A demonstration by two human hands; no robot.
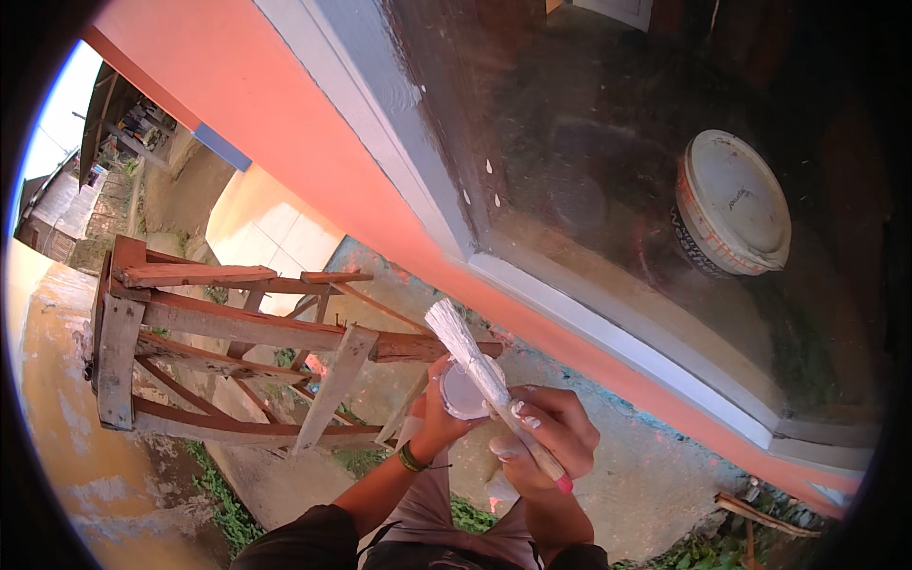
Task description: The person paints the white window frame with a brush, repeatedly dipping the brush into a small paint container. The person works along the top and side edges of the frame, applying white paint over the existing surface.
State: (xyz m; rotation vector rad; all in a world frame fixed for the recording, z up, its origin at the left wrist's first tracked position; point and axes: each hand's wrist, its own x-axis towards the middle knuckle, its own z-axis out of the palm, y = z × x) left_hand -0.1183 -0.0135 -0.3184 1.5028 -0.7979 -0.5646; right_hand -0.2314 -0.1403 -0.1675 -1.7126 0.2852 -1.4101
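Here, right hand (546,432) grip closed on paintbrush (484,375) (white bristles), left hand (439,413) gripping small cup (463,391).

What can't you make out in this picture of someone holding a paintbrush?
- Small cup: the left hand and brush cover most of it in the head view; its contents are unclear.
- Brush handle: partly hidden inside the right hand.
- Bucket: dim behind reflective window glass; its lower part is lost.
- Distant buildings: small, bent at the rim.

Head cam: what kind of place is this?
Likely outside a house being painted: a salmon wall with grey-framed window, rough wooden scaffold, and a paintbrush in the right hand.
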